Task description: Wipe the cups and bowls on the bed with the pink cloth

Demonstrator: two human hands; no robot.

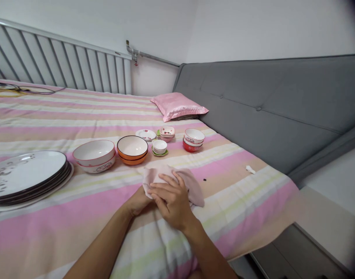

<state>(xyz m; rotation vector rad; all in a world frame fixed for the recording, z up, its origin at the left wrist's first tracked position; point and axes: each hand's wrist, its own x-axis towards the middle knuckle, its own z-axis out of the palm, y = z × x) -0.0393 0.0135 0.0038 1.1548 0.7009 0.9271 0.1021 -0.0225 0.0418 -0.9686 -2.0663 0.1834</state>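
Observation:
A pale pink cloth (196, 188) is bunched over the bed in front of me. My right hand (173, 199) lies across the top of it, fingers stretched and slightly apart, pressing on the fabric. From the left, my left hand (140, 201) reaches in under the cloth. Its fingers are covered, so whether it grips anything there is hidden. Just beyond the hands stand two stacked orange bowls (132, 159) and a stack of small white dishes (159, 145) on a green leaf-shaped dish (162, 154).
Left are large plates (35, 170) and white red-rimmed bowls (94, 153). Farther back sit small plates (146, 134), square dishes (167, 131) and a red-and-white bowl stack (194, 138). A pink pillow (179, 106) is near the grey headboard (267, 104); crumpled tissue (250, 169) lies right.

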